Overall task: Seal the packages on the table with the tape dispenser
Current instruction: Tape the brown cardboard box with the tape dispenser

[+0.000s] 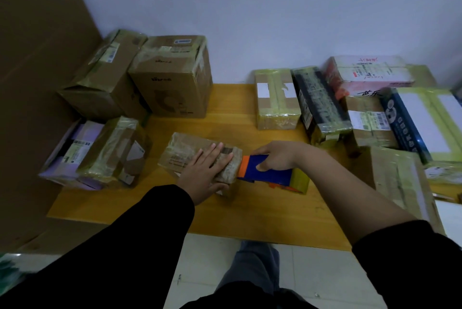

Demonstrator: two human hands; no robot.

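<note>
- Nearest me, the right hand (275, 156) is curled round the blue-and-orange tape dispenser (270, 175). Its orange nose touches the right end of the small package (185, 152). I count one dispenser, with one roll on it.
- The left hand (207, 168) lies flat on top of that package, fingers straight, pressing it down in the middle of the worktop (225, 211).
- Those flat fingers seem to lie in the line the dispenser would run. If the hand doesn't shift, the tape could land across the fingertips, or the cutter could catch them.
- The package looks light. A pull stronger than the press could slide or swivel it, and the strip would go on crooked or wrinkled.
- One package is under the hands.
- To the left are four more: a purple-labelled box (72, 156) and a taped box (117, 151) in front, and two large cartons (172, 76) behind them by the wall.
- To the right I can separate at least six, from the big brown box (400, 178) back to the pink-and-white parcel (367, 73). They overlap and the edge cuts them off, so there may be more.
</note>
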